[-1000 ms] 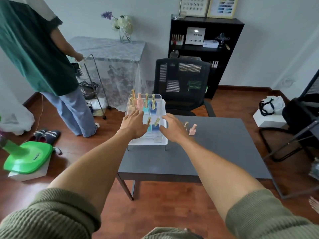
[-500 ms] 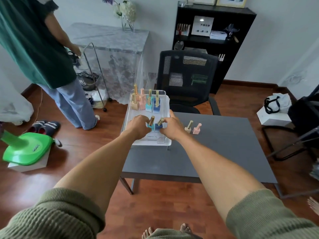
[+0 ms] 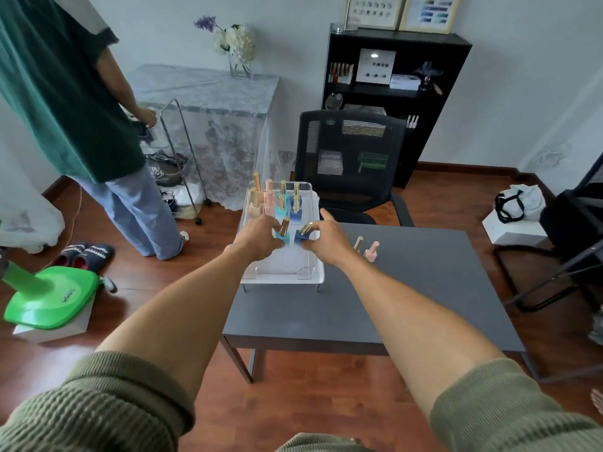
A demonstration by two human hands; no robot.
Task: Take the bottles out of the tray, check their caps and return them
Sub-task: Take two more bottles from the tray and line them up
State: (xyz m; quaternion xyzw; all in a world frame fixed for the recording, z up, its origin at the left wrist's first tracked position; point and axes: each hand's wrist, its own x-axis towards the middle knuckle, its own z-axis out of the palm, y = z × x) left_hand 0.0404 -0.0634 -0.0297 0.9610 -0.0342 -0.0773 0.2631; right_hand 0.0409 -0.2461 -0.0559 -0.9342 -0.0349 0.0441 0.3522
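Both arms stretched forward over the near left corner of a dark grey table (image 3: 408, 298), olive ribbed sleeves pushed up. Clear tray (image 3: 284, 275) at that corner, overhanging the left edge a little. Left hand (image 3: 261, 239) inside the tray, grip pinched on the base of a teal bottle (image 3: 282, 234) with a gold cap, the bottle nearly upright, leaning slightly right. Right hand (image 3: 326, 239) just beside it, grip closed on a dark blue bottle (image 3: 301, 235), its gold cap tilted clearly toward the right, thumb raised above. The two held bottles close together, near the middle of the tray; whether lifted or resting on the tray floor, cannot tell. At the tray's far end, a cluster of bottles (image 3: 277, 200) standing upright in rows: beige and pink on the left, teal and blue on the right, mostly gold-capped. Near half of the tray bare. On the table just right of the right hand, outside the tray, two more: a gold-capped bottle (image 3: 358, 244), mostly hidden by the wrist, and a pink bottle (image 3: 372, 251) touching or nearly touching it. Black mesh chair (image 3: 352, 164) behind the table. Second person (image 3: 81, 109) in a green top and jeans standing at far left, beside a wire cart.
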